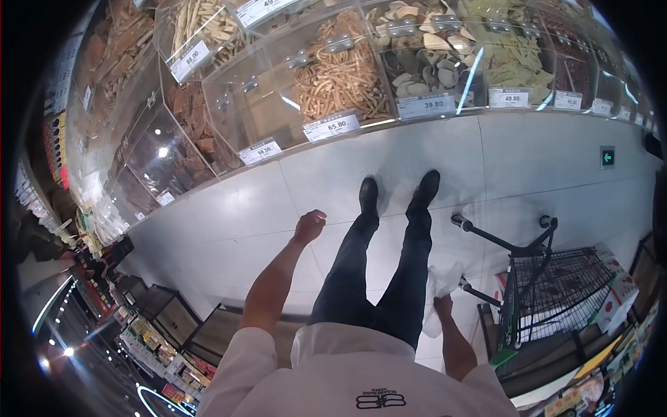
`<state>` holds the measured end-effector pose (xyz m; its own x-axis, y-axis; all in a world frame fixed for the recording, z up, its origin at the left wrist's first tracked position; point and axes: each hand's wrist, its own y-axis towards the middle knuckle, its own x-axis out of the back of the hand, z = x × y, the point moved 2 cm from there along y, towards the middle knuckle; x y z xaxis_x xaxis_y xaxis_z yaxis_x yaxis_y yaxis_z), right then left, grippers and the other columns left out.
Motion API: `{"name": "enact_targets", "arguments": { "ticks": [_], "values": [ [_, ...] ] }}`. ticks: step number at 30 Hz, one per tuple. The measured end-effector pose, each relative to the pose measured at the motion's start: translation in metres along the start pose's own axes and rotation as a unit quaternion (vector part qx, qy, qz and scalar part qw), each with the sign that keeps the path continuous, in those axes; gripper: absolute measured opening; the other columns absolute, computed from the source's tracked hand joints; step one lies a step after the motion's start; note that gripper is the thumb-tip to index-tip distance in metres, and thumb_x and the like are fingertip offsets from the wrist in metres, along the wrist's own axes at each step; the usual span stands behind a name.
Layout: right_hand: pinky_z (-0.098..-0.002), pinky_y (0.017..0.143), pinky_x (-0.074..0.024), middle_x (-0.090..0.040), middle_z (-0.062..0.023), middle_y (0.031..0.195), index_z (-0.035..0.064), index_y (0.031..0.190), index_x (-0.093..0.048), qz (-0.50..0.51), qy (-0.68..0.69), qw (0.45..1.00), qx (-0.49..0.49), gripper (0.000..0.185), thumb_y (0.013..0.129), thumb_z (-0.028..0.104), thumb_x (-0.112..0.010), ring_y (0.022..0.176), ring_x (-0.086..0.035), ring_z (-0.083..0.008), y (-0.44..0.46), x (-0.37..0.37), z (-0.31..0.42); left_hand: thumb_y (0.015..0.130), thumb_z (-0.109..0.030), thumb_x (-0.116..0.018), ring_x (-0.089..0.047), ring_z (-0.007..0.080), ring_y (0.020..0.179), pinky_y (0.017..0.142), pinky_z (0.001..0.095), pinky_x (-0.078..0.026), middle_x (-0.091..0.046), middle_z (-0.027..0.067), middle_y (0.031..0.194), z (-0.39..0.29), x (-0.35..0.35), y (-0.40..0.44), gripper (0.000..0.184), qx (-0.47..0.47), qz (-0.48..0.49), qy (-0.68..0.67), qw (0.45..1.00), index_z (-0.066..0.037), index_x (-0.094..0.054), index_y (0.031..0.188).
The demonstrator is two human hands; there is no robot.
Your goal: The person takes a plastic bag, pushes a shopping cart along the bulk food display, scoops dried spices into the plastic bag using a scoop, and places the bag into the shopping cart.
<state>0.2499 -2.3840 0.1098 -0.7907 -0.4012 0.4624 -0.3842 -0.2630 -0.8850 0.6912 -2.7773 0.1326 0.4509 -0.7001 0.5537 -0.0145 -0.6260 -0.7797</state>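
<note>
My left hand [310, 226] hangs over the pale floor to the left of my legs. Its fingers are curled in, and I see nothing in them. On the other side, my right hand [442, 306] hangs low by my thigh, closed on a clear plastic bag [439, 281]. What the bag contains, if anything, I cannot make out. Just right of that hand stands a wire shopping cart [556, 288] with a red-and-white box [620, 302] at its far side.
Clear bins ahead hold dried goods: tan roots [340, 76], pale slices [434, 38], yellow-green leaves [517, 52]. Price tags [332, 127] line their front edge. A floor sign with a green arrow [608, 158] lies to the right. Dark wooden shelving [174, 316] stands at left.
</note>
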Motion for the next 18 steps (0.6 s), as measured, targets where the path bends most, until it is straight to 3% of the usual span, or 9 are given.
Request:
{"name": "enact_targets", "arguments": {
  "ticks": [2, 5, 9, 10, 11, 13, 14, 15, 18],
  "values": [
    [-0.0488, 0.094, -0.0483, -0.063, -0.0306, 0.111, -0.0038, 0.122, -0.052, 0.000, 0.027, 1.000, -0.010, 0.054, 0.075, 0.020, -0.065, 0.107, -0.059, -0.0465, 0.008, 0.011, 0.001, 0.085, -0.022, -0.062, -0.069, 0.0293, 0.093, 0.083, 0.0401, -0.054, -0.071, 0.0123, 0.096, -0.048, -0.014, 0.007, 0.023, -0.028, -0.002, -0.010, 1.000, -0.012, -0.069, 0.103],
    [-0.0550, 0.090, -0.0468, -0.063, -0.0313, 0.107, -0.0020, 0.119, -0.052, -0.018, 0.042, 0.999, 0.008, 0.048, 0.076, 0.018, -0.057, 0.101, -0.058, -0.0507, 0.024, 0.027, -0.009, 0.085, -0.020, -0.062, -0.069, 0.0293, 0.093, 0.083, 0.0392, -0.054, -0.071, 0.0124, 0.095, -0.132, -0.052, 0.011, 0.021, -0.090, 0.010, -0.041, 0.995, -0.012, -0.069, 0.103],
    [-0.0543, 0.089, -0.0475, -0.064, -0.0316, 0.104, -0.0040, 0.116, -0.053, -0.035, 0.068, 0.997, 0.012, 0.046, 0.076, 0.020, -0.059, 0.099, -0.059, -0.0505, 0.047, 0.056, -0.022, 0.086, -0.018, -0.060, -0.069, 0.0290, 0.091, 0.080, 0.0385, -0.053, -0.071, 0.0133, 0.092, -0.244, -0.117, 0.008, 0.021, -0.149, 0.085, -0.067, 0.983, -0.010, -0.068, 0.104],
    [-0.0477, 0.090, -0.0488, -0.063, -0.0356, 0.103, -0.0116, 0.108, -0.055, -0.038, 0.090, 0.995, -0.002, 0.050, 0.077, 0.026, -0.065, 0.104, -0.061, -0.0479, 0.051, 0.067, -0.019, 0.086, -0.018, -0.060, -0.069, 0.0294, 0.090, 0.079, 0.0387, -0.053, -0.071, 0.0136, 0.091, -0.269, -0.132, 0.002, 0.021, -0.182, 0.084, -0.093, 0.975, -0.010, -0.067, 0.103],
    [-0.0479, 0.089, -0.0490, -0.063, -0.0355, 0.102, -0.0122, 0.107, -0.055, -0.063, 0.108, 0.992, -0.023, 0.050, 0.078, 0.027, -0.065, 0.103, -0.061, -0.0479, 0.055, 0.069, -0.019, 0.086, -0.017, -0.059, -0.069, 0.0298, 0.089, 0.078, 0.0390, -0.053, -0.071, 0.0139, 0.091, -0.294, -0.146, -0.005, 0.020, -0.217, 0.085, -0.118, 0.965, -0.009, -0.067, 0.103],
    [-0.0482, 0.088, -0.0492, -0.063, -0.0353, 0.100, -0.0136, 0.105, -0.054, -0.116, 0.146, 0.980, -0.068, 0.050, 0.078, 0.028, -0.064, 0.102, -0.061, -0.0479, 0.066, 0.064, -0.019, 0.090, -0.016, -0.059, -0.069, 0.0238, 0.087, 0.078, 0.0348, -0.053, -0.070, 0.0119, 0.090, -0.345, -0.162, -0.025, 0.019, -0.188, 0.145, -0.099, 0.966, -0.006, -0.066, 0.105],
    [-0.0484, 0.087, -0.0496, -0.063, -0.0347, 0.099, -0.0132, 0.108, -0.053, -0.113, 0.123, 0.982, -0.088, 0.052, 0.078, 0.028, -0.064, 0.100, -0.062, -0.0481, 0.073, 0.060, -0.015, 0.090, -0.016, -0.059, -0.069, 0.0233, 0.087, 0.077, 0.0344, -0.053, -0.070, 0.0119, 0.090, -0.360, -0.170, -0.032, 0.019, -0.218, 0.154, -0.100, 0.959, -0.005, -0.066, 0.105],
    [-0.0541, 0.086, -0.0499, -0.065, -0.0304, 0.102, -0.0035, 0.116, -0.055, -0.112, 0.089, 0.988, -0.065, 0.048, 0.079, 0.027, -0.062, 0.098, -0.062, -0.0490, 0.072, 0.064, 0.000, 0.090, -0.016, -0.059, -0.069, 0.0228, 0.086, 0.076, 0.0340, -0.053, -0.070, 0.0119, 0.090, -0.374, -0.175, -0.039, 0.019, -0.248, 0.163, -0.101, 0.950, -0.005, -0.065, 0.104],
    [-0.0538, 0.088, -0.0494, -0.064, -0.0325, 0.104, -0.0033, 0.122, -0.051, -0.113, 0.109, 0.986, -0.055, 0.054, 0.078, 0.026, -0.063, 0.099, -0.062, -0.0485, 0.049, 0.112, 0.054, 0.090, -0.015, -0.059, -0.069, 0.0236, 0.085, 0.076, 0.0337, -0.053, -0.070, 0.0119, 0.089, -0.392, -0.179, -0.054, 0.020, -0.248, 0.191, -0.106, 0.944, -0.003, -0.065, 0.104]
  ]
}}
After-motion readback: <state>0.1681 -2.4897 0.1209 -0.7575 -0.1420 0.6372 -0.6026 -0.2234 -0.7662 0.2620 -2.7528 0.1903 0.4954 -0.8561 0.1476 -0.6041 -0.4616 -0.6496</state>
